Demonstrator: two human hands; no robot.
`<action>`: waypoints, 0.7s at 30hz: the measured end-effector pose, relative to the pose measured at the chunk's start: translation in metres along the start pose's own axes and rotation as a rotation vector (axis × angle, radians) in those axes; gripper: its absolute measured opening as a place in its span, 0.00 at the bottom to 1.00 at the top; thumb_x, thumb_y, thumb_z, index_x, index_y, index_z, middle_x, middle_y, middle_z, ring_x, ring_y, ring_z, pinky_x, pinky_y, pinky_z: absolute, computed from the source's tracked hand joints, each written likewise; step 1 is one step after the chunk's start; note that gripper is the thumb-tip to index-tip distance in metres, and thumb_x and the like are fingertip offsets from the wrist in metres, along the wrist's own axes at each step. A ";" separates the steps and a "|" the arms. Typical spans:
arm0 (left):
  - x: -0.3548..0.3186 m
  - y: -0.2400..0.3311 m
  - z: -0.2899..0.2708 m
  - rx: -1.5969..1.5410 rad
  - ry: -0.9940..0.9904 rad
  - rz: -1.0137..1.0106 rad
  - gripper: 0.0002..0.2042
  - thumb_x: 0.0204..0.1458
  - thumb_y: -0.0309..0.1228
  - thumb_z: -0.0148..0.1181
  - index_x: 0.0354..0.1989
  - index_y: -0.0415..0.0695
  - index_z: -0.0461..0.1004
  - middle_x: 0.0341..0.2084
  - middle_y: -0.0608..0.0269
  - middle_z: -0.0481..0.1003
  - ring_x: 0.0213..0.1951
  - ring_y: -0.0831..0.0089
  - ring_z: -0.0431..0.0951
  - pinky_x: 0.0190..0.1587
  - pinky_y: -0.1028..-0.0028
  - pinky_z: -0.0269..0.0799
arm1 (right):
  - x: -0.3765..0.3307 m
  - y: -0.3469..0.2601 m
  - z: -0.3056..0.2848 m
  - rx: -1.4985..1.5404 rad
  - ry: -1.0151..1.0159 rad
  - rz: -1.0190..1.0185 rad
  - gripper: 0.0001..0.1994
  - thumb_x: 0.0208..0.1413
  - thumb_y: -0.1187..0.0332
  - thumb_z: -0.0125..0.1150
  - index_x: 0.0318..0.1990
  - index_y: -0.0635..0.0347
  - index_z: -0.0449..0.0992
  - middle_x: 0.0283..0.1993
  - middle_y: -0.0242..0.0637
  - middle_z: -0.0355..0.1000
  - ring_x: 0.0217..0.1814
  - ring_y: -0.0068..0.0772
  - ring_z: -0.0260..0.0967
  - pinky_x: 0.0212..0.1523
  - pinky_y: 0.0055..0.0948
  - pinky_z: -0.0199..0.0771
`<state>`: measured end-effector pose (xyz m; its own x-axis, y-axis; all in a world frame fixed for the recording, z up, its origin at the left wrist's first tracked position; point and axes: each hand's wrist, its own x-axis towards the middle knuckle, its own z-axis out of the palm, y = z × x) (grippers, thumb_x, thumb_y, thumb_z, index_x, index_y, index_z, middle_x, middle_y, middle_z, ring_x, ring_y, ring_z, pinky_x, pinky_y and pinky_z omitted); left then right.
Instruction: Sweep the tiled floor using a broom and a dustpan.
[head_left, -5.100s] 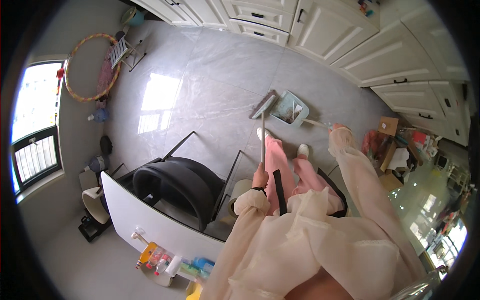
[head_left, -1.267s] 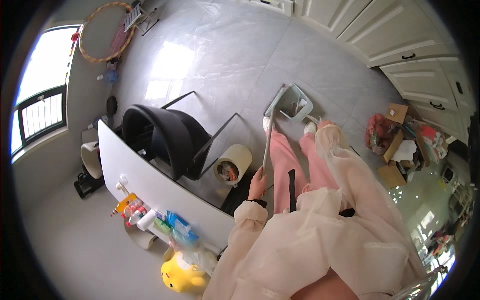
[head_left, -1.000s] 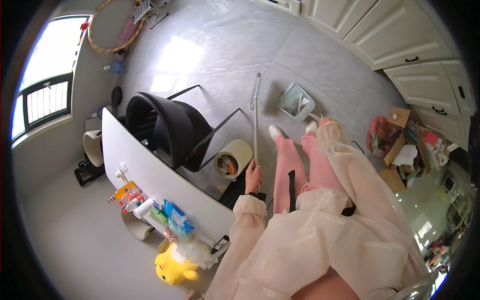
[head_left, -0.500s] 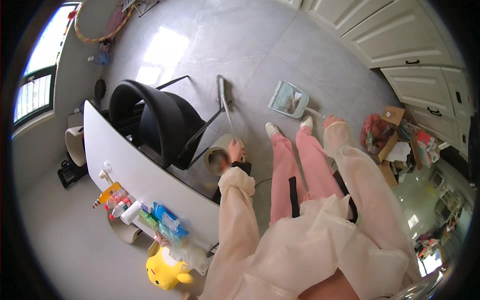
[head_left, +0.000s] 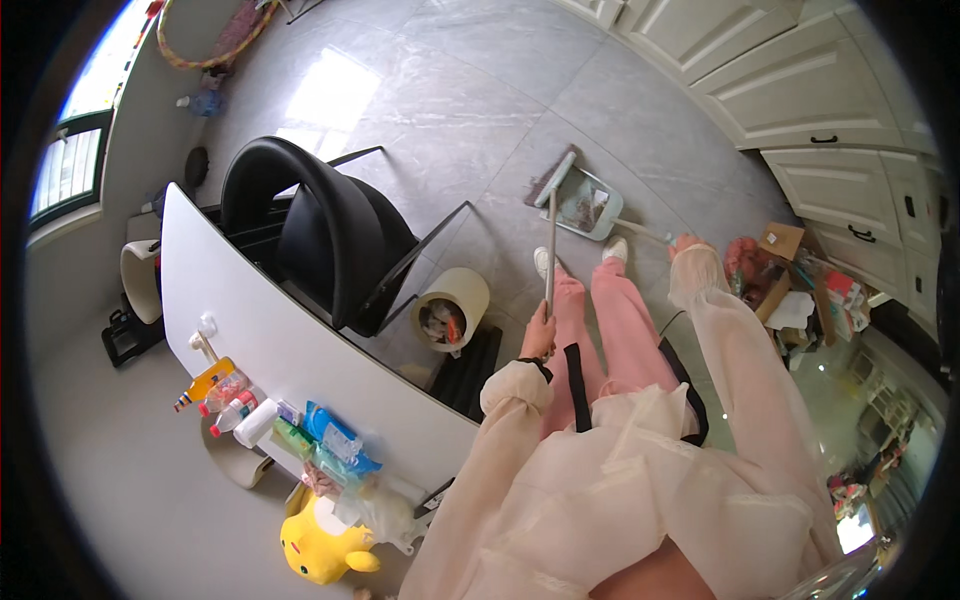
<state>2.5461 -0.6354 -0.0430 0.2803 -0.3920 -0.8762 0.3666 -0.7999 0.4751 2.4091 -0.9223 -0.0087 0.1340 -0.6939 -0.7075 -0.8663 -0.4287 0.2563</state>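
Sweeping in progress, read left to right. White rectangular bench (head_left: pixel 260 330) at left, its near end cluttered with bottles and blue packets; a yellow plush toy (head_left: pixel 322 545) lies on the floor below it. Black curved-back chair (head_left: pixel 320 235) stands tucked at the bench's far side. A cream round waste bin (head_left: pixel 452 305) with rubbish inside stands on the grey tile floor (head_left: pixel 440 110), just beside the chair legs.

Left hand (head_left: pixel 540 338) is clenched round the upper end of the long pale broom handle (head_left: pixel 550 250); the broom head (head_left: pixel 553 178) rests at the mouth of the light grey dustpan (head_left: pixel 588 203), touching its left edge. Dirt already shows inside the pan.

Right hand (head_left: pixel 685 243) sits at the end of the dustpan's long handle (head_left: pixel 640 232); it appears closed on it, though the sleeve hides most of the fingers.

Judgement on technique: keep the pan lip flat on the tile, use short strokes toward the pan and keep the broom low so the dust doesn't flick out. A pile of boxes and wrappers (head_left: pixel 790 285) sits to the right by the white cabinets (head_left: pixel 800 90).
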 end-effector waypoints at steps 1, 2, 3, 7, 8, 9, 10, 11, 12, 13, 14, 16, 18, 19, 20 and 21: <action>-0.005 -0.001 0.001 -0.036 -0.044 -0.018 0.25 0.46 0.29 0.42 0.56 0.46 0.49 0.14 0.63 0.62 0.07 0.77 0.60 0.09 0.76 0.57 | -0.001 0.000 -0.001 -0.005 0.003 -0.011 0.16 0.46 0.55 0.48 0.35 0.57 0.69 0.35 0.41 0.69 0.39 0.42 0.67 0.36 0.38 0.66; -0.010 -0.003 0.001 -0.038 -0.047 -0.017 0.25 0.46 0.29 0.42 0.56 0.46 0.49 0.14 0.63 0.62 0.07 0.77 0.60 0.09 0.76 0.57 | -0.003 0.000 -0.002 -0.007 0.005 -0.007 0.16 0.46 0.55 0.48 0.35 0.57 0.69 0.35 0.41 0.69 0.39 0.42 0.67 0.36 0.38 0.66; -0.016 -0.004 0.000 -0.079 -0.073 -0.022 0.25 0.46 0.29 0.42 0.56 0.46 0.48 0.14 0.63 0.62 0.07 0.77 0.60 0.08 0.76 0.57 | -0.006 0.000 -0.002 0.004 0.028 -0.037 0.16 0.46 0.55 0.48 0.34 0.58 0.69 0.34 0.42 0.69 0.38 0.42 0.67 0.36 0.38 0.66; -0.028 -0.013 -0.018 -0.240 -0.084 -0.010 0.25 0.47 0.29 0.43 0.56 0.46 0.48 0.14 0.65 0.61 0.07 0.79 0.59 0.07 0.78 0.55 | -0.011 -0.002 -0.004 0.018 0.056 -0.030 0.16 0.46 0.55 0.49 0.32 0.58 0.70 0.33 0.44 0.69 0.37 0.44 0.66 0.36 0.38 0.66; -0.032 -0.018 -0.026 -0.318 -0.065 0.006 0.25 0.47 0.29 0.43 0.56 0.45 0.48 0.14 0.65 0.61 0.07 0.79 0.59 0.07 0.79 0.55 | -0.014 -0.003 -0.004 0.015 0.056 -0.031 0.16 0.46 0.55 0.49 0.32 0.58 0.70 0.33 0.44 0.69 0.37 0.44 0.66 0.36 0.38 0.66; -0.037 -0.023 -0.033 -0.347 -0.059 0.026 0.24 0.47 0.28 0.43 0.55 0.44 0.49 0.14 0.66 0.61 0.07 0.79 0.59 0.07 0.79 0.54 | -0.017 -0.003 -0.004 0.015 0.085 -0.050 0.16 0.46 0.55 0.49 0.32 0.59 0.70 0.33 0.44 0.69 0.37 0.44 0.66 0.35 0.38 0.66; -0.041 -0.028 -0.038 -0.349 -0.057 0.025 0.24 0.47 0.28 0.43 0.55 0.44 0.49 0.14 0.66 0.61 0.07 0.79 0.59 0.07 0.79 0.54 | -0.020 -0.003 -0.004 0.016 0.113 -0.069 0.16 0.46 0.55 0.49 0.32 0.60 0.70 0.33 0.45 0.69 0.37 0.45 0.66 0.35 0.39 0.67; -0.050 -0.025 -0.042 -0.347 -0.021 0.019 0.24 0.47 0.28 0.42 0.55 0.44 0.50 0.14 0.66 0.61 0.07 0.79 0.59 0.07 0.79 0.54 | -0.021 -0.002 -0.005 0.015 0.111 -0.067 0.16 0.46 0.55 0.49 0.32 0.60 0.70 0.33 0.45 0.69 0.37 0.45 0.66 0.35 0.39 0.67; -0.057 -0.023 -0.046 -0.345 0.015 0.013 0.23 0.47 0.28 0.42 0.55 0.43 0.50 0.14 0.66 0.61 0.07 0.79 0.59 0.07 0.79 0.54 | -0.023 0.001 -0.007 0.004 0.094 -0.078 0.16 0.46 0.55 0.48 0.32 0.60 0.70 0.32 0.46 0.69 0.37 0.45 0.66 0.35 0.39 0.67; -0.059 -0.024 -0.049 -0.331 0.031 0.015 0.23 0.47 0.28 0.42 0.55 0.43 0.50 0.14 0.65 0.61 0.07 0.78 0.59 0.07 0.78 0.55 | -0.023 0.003 -0.008 -0.006 0.077 -0.088 0.17 0.46 0.55 0.48 0.31 0.61 0.69 0.32 0.46 0.68 0.37 0.45 0.66 0.35 0.39 0.67; -0.061 -0.028 -0.055 -0.335 0.039 0.015 0.23 0.47 0.28 0.42 0.55 0.43 0.50 0.14 0.65 0.61 0.07 0.78 0.59 0.07 0.78 0.55 | -0.024 0.000 -0.009 -0.007 0.079 -0.097 0.17 0.46 0.55 0.48 0.31 0.61 0.69 0.32 0.46 0.68 0.37 0.45 0.66 0.35 0.39 0.67; -0.061 -0.036 -0.063 -0.319 0.108 0.016 0.24 0.46 0.28 0.41 0.55 0.43 0.50 0.15 0.65 0.61 0.08 0.77 0.60 0.07 0.78 0.55 | -0.026 -0.004 -0.010 -0.018 0.023 -0.022 0.16 0.45 0.55 0.49 0.36 0.56 0.70 0.38 0.41 0.69 0.42 0.39 0.66 0.40 0.37 0.65; -0.058 -0.037 -0.064 -0.318 0.153 -0.006 0.24 0.45 0.28 0.41 0.54 0.43 0.50 0.15 0.64 0.61 0.07 0.76 0.60 0.07 0.77 0.56 | -0.025 -0.003 -0.010 -0.009 0.021 -0.034 0.16 0.45 0.55 0.49 0.36 0.56 0.70 0.39 0.41 0.68 0.43 0.39 0.65 0.40 0.37 0.64; -0.056 -0.038 -0.063 -0.298 0.179 -0.013 0.23 0.45 0.28 0.41 0.54 0.42 0.51 0.14 0.64 0.61 0.08 0.76 0.61 0.08 0.77 0.57 | -0.024 -0.001 -0.010 0.003 0.016 -0.038 0.16 0.45 0.55 0.49 0.37 0.56 0.69 0.40 0.41 0.68 0.44 0.39 0.65 0.41 0.37 0.64; -0.053 -0.042 -0.062 -0.278 0.205 -0.021 0.23 0.46 0.28 0.40 0.53 0.41 0.51 0.14 0.64 0.61 0.08 0.76 0.61 0.08 0.76 0.58 | -0.024 0.001 -0.006 0.002 0.019 -0.041 0.16 0.45 0.55 0.49 0.37 0.56 0.69 0.40 0.41 0.68 0.44 0.39 0.65 0.41 0.37 0.64; -0.051 -0.046 -0.061 -0.264 0.190 -0.036 0.23 0.45 0.28 0.40 0.53 0.42 0.51 0.14 0.64 0.61 0.09 0.76 0.62 0.08 0.76 0.58 | -0.025 0.003 -0.002 0.013 0.094 -0.069 0.16 0.45 0.56 0.50 0.34 0.58 0.68 0.36 0.44 0.67 0.40 0.43 0.65 0.38 0.38 0.65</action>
<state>2.5686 -0.5511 -0.0154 0.4141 -0.2541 -0.8740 0.5896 -0.6567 0.4703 2.4036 -0.9073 0.0110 0.2378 -0.7143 -0.6582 -0.8597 -0.4702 0.1997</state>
